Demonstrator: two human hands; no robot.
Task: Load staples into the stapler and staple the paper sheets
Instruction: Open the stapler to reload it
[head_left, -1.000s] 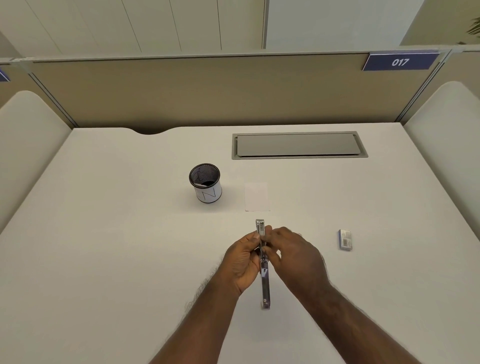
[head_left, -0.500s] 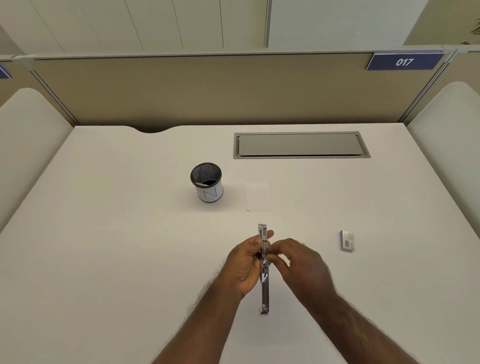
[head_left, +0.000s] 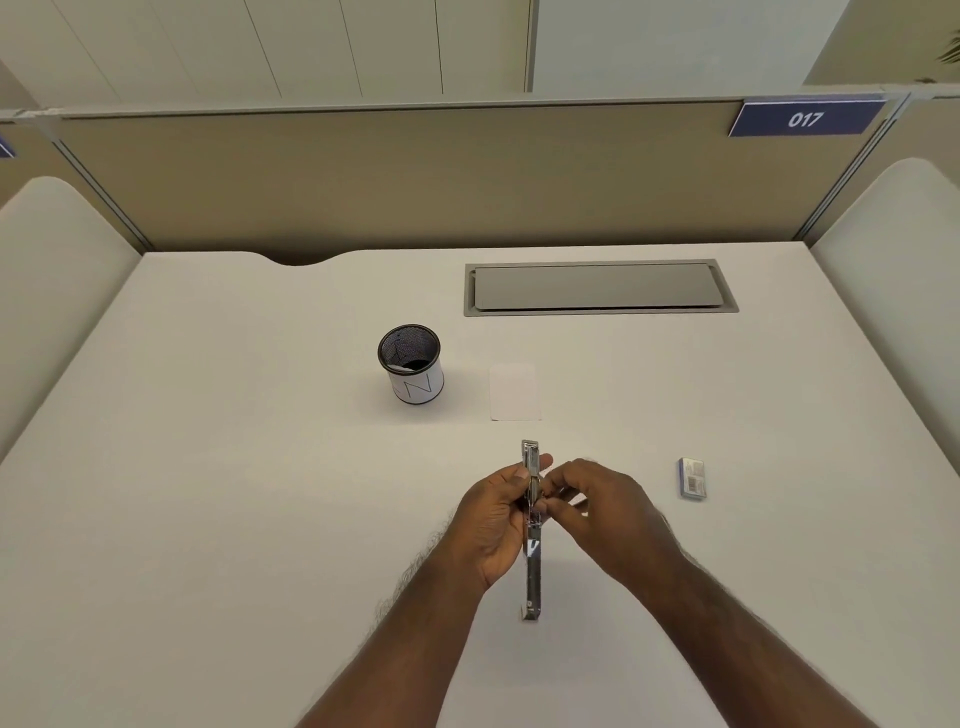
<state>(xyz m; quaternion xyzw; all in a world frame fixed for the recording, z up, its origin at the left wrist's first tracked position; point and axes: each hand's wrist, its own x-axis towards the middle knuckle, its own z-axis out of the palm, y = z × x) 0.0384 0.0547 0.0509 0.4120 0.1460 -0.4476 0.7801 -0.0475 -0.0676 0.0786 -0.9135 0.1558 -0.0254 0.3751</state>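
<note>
A slim metal stapler (head_left: 532, 577) is swung fully open into one long strip, held above the white desk. My left hand (head_left: 493, 525) grips its middle from the left side. My right hand (head_left: 602, 512) has its fingertips pinched at the stapler's channel near the hinge; whether a staple strip is between them is too small to tell. A small white stack of paper sheets (head_left: 515, 392) lies flat just beyond the stapler. A small blue and white staple box (head_left: 692, 478) rests on the desk to the right.
A mesh pen cup (head_left: 411, 370) with a white sleeve stands left of the paper. A grey cable hatch (head_left: 597, 288) is set into the desk at the back. Beige partition panels close off the far and side edges.
Both hands and the stapler have drifted slightly toward me. My right hand's fingers have shifted from over the stapler's top to its right side near the hinge.
</note>
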